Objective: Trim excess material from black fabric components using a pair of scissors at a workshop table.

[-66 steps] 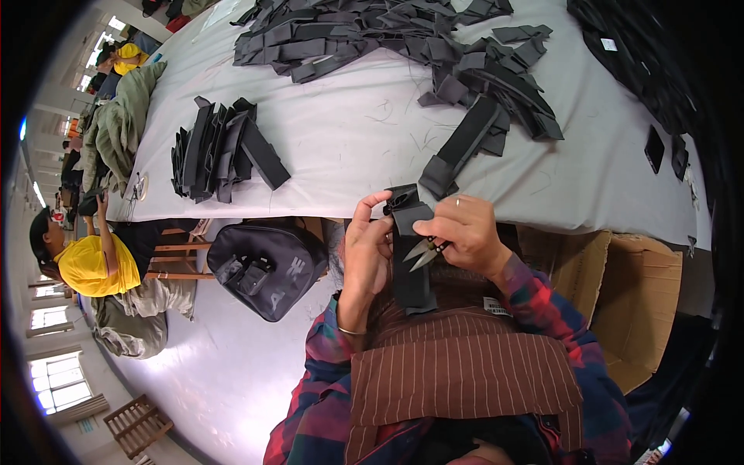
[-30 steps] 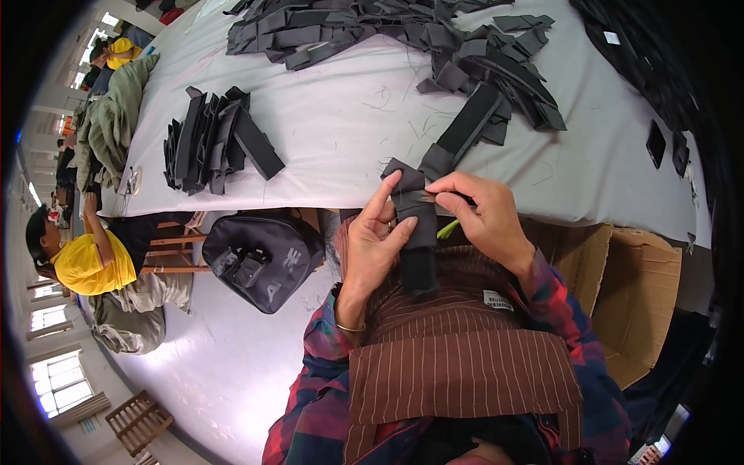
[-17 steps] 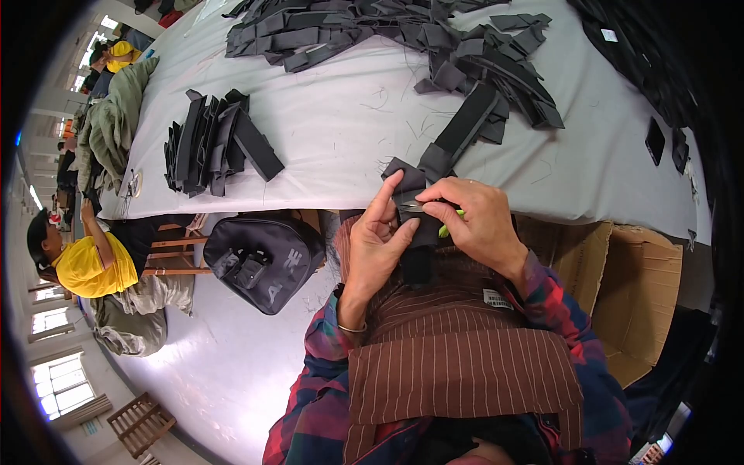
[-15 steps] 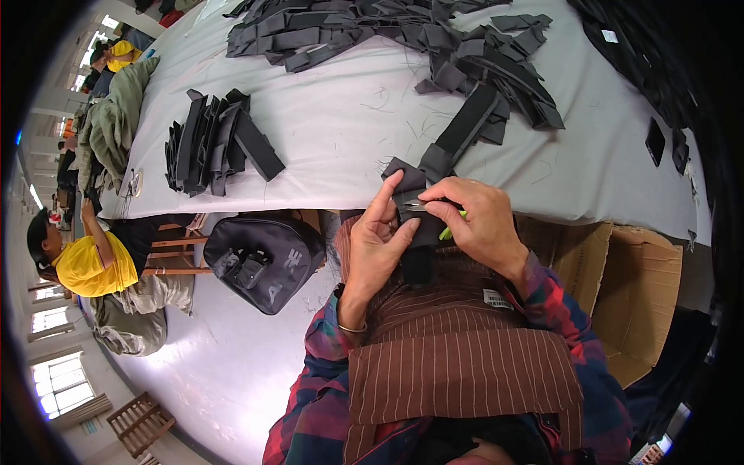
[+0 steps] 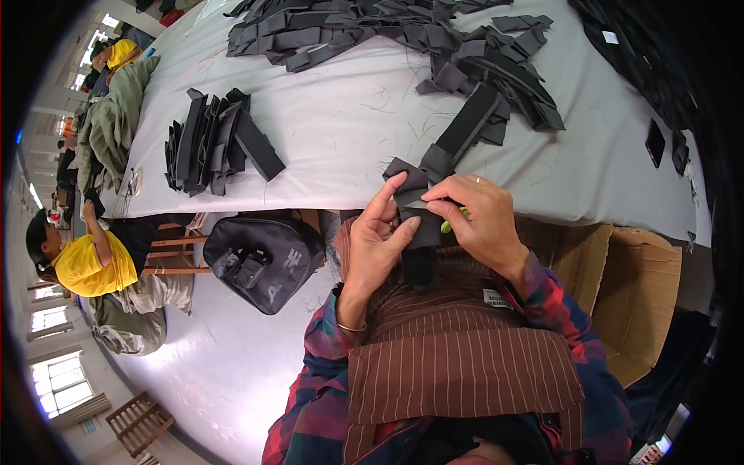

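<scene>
A dark grey fabric strip (image 5: pixel 422 234) hangs at the table's front edge, its folded end pinched between the thumb and fingers of my left hand (image 5: pixel 370 246). Close on the right, my right hand (image 5: pixel 487 222) is closed on what look like thread snips (image 5: pixel 446 227) with a green handle. Their metal tip lies against the strip, mostly hidden by the fingers. Just beyond my hands, another strip (image 5: pixel 466 120) slants up toward a large heap of grey strips (image 5: pixel 333 31).
A stack of strips (image 5: pixel 213 147) stands on the white-covered table (image 5: pixel 325 139) at left. Below it are a black bag (image 5: pixel 267 260) and a wooden chair (image 5: pixel 174 252). An open cardboard box (image 5: pixel 639 298) is at my right. A person in yellow (image 5: pixel 97 263) sits at far left.
My right hand has shifted slightly at the strip, its fingers turning a little; less of the snips' metal and green handle shows. My left hand stays nearly still.
</scene>
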Available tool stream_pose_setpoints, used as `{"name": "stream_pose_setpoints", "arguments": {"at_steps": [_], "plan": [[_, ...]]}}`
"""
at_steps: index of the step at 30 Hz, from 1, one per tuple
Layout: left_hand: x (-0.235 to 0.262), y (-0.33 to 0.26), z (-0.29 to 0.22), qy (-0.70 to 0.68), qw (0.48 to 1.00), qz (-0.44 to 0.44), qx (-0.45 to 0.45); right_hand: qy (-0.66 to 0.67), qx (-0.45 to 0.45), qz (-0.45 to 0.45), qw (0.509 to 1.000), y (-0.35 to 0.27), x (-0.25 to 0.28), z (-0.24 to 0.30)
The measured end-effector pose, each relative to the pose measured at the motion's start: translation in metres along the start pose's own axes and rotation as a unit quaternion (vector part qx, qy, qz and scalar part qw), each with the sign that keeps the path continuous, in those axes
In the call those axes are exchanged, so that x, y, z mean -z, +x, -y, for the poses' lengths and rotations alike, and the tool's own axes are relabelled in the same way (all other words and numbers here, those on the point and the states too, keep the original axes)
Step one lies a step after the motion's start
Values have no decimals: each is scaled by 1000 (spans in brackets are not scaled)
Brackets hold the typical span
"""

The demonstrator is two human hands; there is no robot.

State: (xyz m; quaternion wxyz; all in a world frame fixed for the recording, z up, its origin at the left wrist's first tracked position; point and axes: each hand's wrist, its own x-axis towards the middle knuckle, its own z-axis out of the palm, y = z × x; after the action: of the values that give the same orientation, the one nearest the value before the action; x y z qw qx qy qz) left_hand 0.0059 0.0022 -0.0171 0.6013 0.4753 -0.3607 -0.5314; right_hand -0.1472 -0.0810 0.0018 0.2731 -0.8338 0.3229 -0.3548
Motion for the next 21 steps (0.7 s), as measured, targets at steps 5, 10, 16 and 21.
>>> {"name": "stream_pose_setpoints", "arguments": {"at_steps": [5, 10, 16, 21], "plan": [[6, 0, 5, -24, 1000, 6, 15, -53, 74, 6, 996, 3, 6, 2], [7, 0, 8, -28, 999, 17, 23, -93, 115, 3, 989, 4, 4, 0], [4, -2, 1, -72, 996, 18, 43, -115, 87, -45, 989, 1, 3, -4], [10, -4, -1, -81, 996, -6, 38, 78, -122, -33, 989, -7, 15, -12]]}}
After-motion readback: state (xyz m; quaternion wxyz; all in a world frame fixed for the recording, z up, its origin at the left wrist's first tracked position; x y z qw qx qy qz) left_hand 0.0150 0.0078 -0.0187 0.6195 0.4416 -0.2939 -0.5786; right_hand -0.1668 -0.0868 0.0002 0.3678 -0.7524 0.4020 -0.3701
